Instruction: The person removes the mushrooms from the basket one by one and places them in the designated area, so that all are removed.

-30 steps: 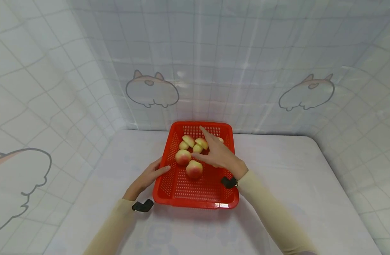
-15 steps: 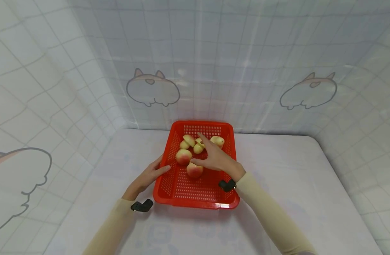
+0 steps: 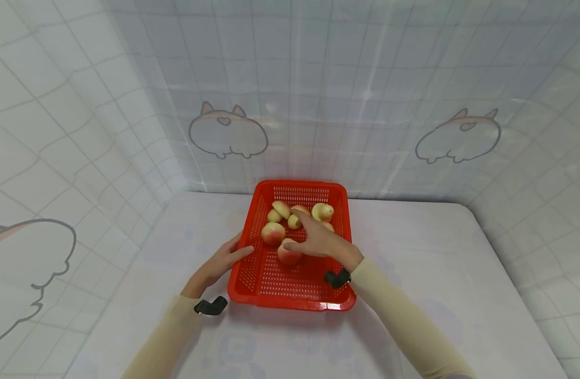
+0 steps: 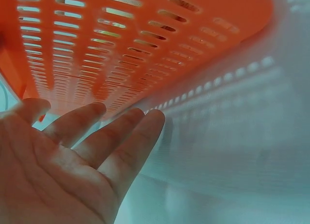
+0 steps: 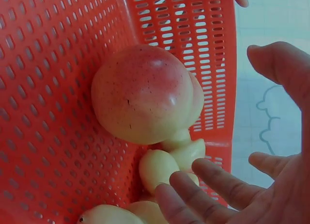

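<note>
A red perforated plastic basket (image 3: 295, 304) holds several mushroom-shaped pieces with rounded red-and-yellow caps and pale stems. My left hand (image 3: 223, 259) holds the basket's left side: the thumb lies over the rim, while in the left wrist view the fingers (image 4: 118, 141) lie along the outer wall. My right hand (image 3: 320, 239) hovers over the basket, fingers spread and gripping nothing. Below its thumb is the nearest mushroom (image 3: 290, 253); another mushroom (image 3: 273, 234) lies to the left. In the right wrist view a large red cap (image 5: 143, 96) lies beyond the separated fingers (image 5: 232, 187).
The basket stands on a white-covered table (image 3: 413, 263), close to the back wall (image 3: 342, 131) with its grid and cartoon animal drawings. Similar sheeting rises at the left and right sides. At the basket's back right lies a pale-stemmed mushroom (image 3: 325, 211).
My right hand has drawn back toward me and lower, uncovering the mushroom at the back right. The left hand and basket stay in place.
</note>
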